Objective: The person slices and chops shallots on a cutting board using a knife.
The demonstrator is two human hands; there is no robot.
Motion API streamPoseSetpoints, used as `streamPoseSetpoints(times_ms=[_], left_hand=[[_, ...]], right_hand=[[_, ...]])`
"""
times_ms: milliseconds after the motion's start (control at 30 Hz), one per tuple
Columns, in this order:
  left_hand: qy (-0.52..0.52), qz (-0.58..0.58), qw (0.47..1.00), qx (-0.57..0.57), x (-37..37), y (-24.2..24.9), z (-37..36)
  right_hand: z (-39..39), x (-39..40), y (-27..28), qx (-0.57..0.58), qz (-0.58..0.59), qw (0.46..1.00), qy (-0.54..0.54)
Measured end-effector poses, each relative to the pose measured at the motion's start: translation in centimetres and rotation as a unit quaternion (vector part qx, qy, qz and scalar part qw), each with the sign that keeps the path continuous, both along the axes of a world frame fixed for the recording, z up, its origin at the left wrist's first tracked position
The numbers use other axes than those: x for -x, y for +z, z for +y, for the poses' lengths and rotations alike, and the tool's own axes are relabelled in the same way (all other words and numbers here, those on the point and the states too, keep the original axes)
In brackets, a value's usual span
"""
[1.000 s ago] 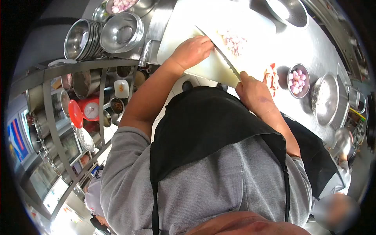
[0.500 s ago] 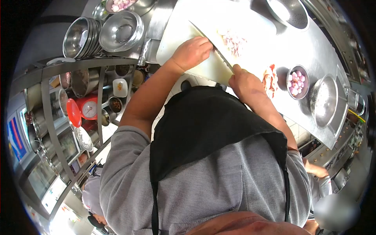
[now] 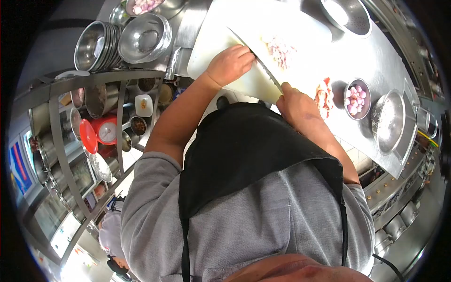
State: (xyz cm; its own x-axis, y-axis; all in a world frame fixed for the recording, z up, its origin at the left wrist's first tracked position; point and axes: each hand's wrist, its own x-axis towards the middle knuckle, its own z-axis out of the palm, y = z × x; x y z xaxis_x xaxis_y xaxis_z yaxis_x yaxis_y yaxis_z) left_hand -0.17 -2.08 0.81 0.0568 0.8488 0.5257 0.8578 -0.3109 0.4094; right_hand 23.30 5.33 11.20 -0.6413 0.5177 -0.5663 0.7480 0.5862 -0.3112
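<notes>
My right hand (image 3: pixel 297 103) is closed around the handle of a long kitchen knife (image 3: pixel 267 70), its blade slanting up and left over the white cutting board (image 3: pixel 202 58). Curled beside the blade, my left hand (image 3: pixel 231 65) has its fingertips bent down at the board; whatever they hold is hidden. Just beyond the knife lies a pile of sliced shallots (image 3: pixel 282 52), partly washed out by glare. Reddish peelings (image 3: pixel 324 97) are heaped to the right of my right hand. Past them, a metal bowl holds peeled shallots (image 3: pixel 355 99).
A perforated metal colander (image 3: pixel 389 121) stands at the right table edge, another metal strainer (image 3: pixel 350 19) at the far side. Stacked metal bowls (image 3: pixel 145 40) sit at left. Below them, a shelf rack (image 3: pixel 58 141) carries a red scale (image 3: pixel 104 129). Another person (image 3: pixel 112 230) is at lower left.
My right hand and the knife handle have shifted slightly down and right. My left hand is almost where it was. A person at the lower right has gone out of view.
</notes>
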Motion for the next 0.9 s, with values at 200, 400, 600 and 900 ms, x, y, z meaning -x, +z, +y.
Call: streamPoseSetpoints(times_ms=[200, 400, 600, 900], left_hand=[[-0.004, 0.003, 1.0, 0.002, 0.2, -0.7, -0.2], [0.001, 0.008, 1.0, 0.008, 0.1, -0.6, -0.2], [0.0, 0.004, 1.0, -0.002, 0.0, -0.2, -0.1], [-0.002, 0.003, 1.0, -0.005, 0.1, 0.0, 0.1]], right_hand=[[0.6, 0.1, -1.7, -0.025, 0.079, 0.996, 0.023], [0.4, -0.1, -0.9, 0.012, 0.026, 1.0, -0.013], [1.0, 0.3, 0.1, 0.024, 0.085, 0.996, -0.005], [1.4, 1.0, -1.7, 0.037, 0.081, 0.996, 0.007]])
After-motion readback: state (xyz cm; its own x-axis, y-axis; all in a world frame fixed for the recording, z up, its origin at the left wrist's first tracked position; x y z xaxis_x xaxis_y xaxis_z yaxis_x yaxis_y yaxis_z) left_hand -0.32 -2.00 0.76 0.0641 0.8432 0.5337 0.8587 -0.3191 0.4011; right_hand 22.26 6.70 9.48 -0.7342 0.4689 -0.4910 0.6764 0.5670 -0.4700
